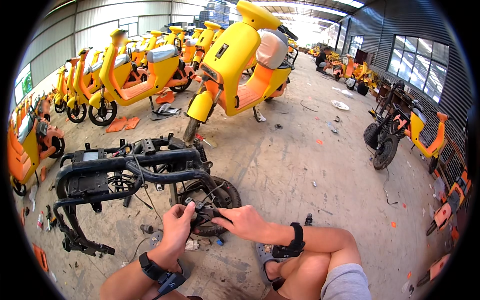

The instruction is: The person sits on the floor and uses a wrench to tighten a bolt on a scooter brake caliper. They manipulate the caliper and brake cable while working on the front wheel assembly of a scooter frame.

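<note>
Both hands meet over a small black part (202,216) with metal bits, held in front of the rear wheel (231,194) of a stripped scooter frame (135,164). My left hand (176,227) grips the part's left side, thumb pointing up. From the right, my right hand (244,223) pinches the other side, its fingers curled around something dark. The part's exact kind is unclear, and my fingers hide some of it. Thin cables (142,185) hang from the black tubular frame, which lies on the concrete floor to the left.
A yellow scooter (227,65) stands just beyond the frame, with rows of others (135,80) behind at left. A partly stripped black scooter (387,132) is at right. Orange panels (122,124) and scraps litter the floor. Far back, a person (322,60) sits low.
</note>
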### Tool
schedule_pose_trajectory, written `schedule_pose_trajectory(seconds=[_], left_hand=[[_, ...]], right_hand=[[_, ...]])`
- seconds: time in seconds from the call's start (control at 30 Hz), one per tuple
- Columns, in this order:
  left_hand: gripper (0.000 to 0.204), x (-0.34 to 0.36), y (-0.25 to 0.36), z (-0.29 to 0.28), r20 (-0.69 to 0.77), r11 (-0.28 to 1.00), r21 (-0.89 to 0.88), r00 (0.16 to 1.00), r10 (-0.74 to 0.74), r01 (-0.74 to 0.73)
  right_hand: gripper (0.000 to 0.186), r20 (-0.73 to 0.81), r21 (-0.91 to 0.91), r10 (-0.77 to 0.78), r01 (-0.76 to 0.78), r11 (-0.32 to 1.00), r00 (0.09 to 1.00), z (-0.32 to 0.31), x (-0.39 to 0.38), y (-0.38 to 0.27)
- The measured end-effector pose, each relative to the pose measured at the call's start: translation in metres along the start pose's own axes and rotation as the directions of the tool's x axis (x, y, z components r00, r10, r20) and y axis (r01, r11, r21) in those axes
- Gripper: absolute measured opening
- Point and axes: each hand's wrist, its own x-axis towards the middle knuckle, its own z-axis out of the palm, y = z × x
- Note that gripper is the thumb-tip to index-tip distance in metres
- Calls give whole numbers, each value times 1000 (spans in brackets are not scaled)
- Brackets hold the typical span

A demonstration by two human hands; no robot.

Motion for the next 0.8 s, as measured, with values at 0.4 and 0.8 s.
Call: schedule_pose_trajectory(seconds=[0.4,0.8], left_hand=[[28,-1,5,0,31,998,-30,998,-49,50],[29,-4,6,5,67,994,76,994,-81,75]], right_hand=[[29,18,12,10,-10,1000,1000,-7,1,0],[28,136,-32,-93,98,995,986,-10,-1,-2]])
